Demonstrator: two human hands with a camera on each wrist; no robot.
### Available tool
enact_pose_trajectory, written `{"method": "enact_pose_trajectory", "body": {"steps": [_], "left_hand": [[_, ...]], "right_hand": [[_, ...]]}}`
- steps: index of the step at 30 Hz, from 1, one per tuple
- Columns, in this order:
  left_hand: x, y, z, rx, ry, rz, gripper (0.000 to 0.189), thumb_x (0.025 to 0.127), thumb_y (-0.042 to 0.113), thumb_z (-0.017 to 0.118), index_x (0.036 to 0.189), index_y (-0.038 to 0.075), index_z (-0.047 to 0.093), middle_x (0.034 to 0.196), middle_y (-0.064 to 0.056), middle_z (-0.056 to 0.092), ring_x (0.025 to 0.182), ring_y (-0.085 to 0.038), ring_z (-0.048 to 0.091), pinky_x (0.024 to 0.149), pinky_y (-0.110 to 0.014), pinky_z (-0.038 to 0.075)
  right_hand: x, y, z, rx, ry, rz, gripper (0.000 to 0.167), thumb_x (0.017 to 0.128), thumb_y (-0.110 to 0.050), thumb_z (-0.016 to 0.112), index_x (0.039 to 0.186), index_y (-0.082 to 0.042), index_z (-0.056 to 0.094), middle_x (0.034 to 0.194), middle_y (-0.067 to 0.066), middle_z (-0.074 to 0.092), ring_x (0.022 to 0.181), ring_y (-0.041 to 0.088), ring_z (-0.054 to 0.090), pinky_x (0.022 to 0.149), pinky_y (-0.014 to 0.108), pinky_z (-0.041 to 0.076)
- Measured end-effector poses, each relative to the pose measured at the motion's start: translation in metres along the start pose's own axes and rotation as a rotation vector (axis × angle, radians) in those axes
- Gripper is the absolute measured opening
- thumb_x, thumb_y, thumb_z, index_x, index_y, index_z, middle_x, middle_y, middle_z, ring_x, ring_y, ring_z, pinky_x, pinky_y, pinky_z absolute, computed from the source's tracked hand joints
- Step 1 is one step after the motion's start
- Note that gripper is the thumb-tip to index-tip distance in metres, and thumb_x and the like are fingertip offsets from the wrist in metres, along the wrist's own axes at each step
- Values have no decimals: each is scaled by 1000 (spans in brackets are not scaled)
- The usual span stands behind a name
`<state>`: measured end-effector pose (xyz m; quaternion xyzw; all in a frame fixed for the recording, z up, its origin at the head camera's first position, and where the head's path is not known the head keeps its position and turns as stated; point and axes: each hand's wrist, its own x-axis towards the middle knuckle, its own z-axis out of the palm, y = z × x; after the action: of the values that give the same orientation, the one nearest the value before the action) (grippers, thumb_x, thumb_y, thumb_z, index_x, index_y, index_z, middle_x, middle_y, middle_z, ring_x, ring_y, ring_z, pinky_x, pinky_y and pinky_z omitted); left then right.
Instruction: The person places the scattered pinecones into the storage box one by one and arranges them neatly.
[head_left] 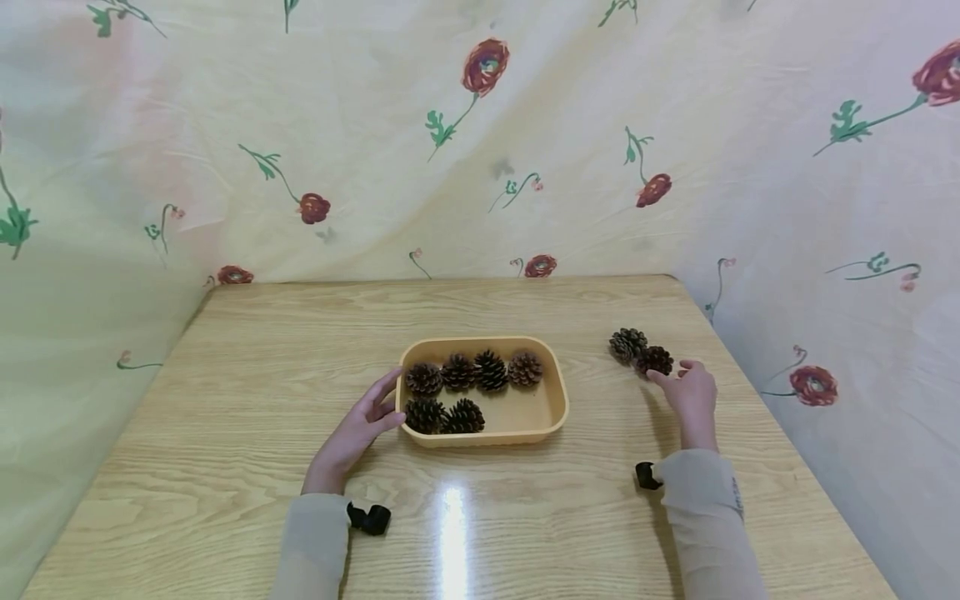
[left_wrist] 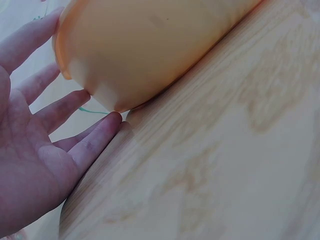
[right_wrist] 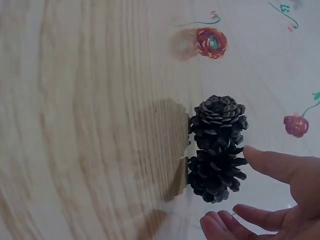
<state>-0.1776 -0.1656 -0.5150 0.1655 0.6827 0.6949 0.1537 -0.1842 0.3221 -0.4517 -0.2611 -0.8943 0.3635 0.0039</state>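
Note:
A yellow plastic tray (head_left: 521, 437) sits mid-table with several brown pine cones (head_left: 491, 371) in it, lined along its far side and near-left corner. My left hand (head_left: 360, 433) is at the tray's left end, its extended fingers touching the outer wall (left_wrist: 125, 55). Two more pine cones lie side by side to the right: a greyish one (head_left: 627, 345) and a darker one (head_left: 655, 360). Beside the darker cone, my right hand (head_left: 692, 396) has thumb and fingers spread. In the right wrist view the thumb (right_wrist: 270, 164) reaches that cone (right_wrist: 215, 175), while the other fingers stand apart from it.
The wood-grain table (head_left: 225, 433) bears everything. A flower-printed cloth (head_left: 390, 150) hangs behind it and along both sides. Each wrist carries a small black camera, the left one (head_left: 371, 518) and the right one (head_left: 647, 476) both close above the tabletop.

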Motion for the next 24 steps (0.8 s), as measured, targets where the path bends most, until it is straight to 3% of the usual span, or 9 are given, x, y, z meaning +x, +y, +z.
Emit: {"method": "enact_pose_trajectory", "body": {"steps": [8, 16, 24], "left_hand": [[-1, -1, -1, 2, -9, 20, 73, 95, 13, 61, 155, 21, 21, 162, -17, 16, 137, -43, 36, 108, -45, 35], [0, -1, -2, 8, -8, 5, 73, 95, 12, 60, 156, 22, 20, 162, -16, 15, 139, -43, 34, 105, -33, 38], [1, 0, -1, 1, -6, 9, 72, 95, 12, 61, 155, 23, 22, 162, -16, 15, 139, -43, 34, 110, -50, 31]], "right_hand": [[8, 6, -1, 30, -116, -29, 76, 97, -22, 55, 150, 11, 12, 151, 36, 25, 137, 49, 31, 110, 55, 34], [13, 3, 1, 65, -104, 6, 80, 97, -29, 56, 151, 9, 11, 152, 35, 24, 138, 49, 29, 111, 55, 32], [17, 3, 3, 40, -58, 17, 71, 98, -31, 52, 146, 12, 24, 145, 36, 36, 131, 48, 37, 107, 53, 37]]}}
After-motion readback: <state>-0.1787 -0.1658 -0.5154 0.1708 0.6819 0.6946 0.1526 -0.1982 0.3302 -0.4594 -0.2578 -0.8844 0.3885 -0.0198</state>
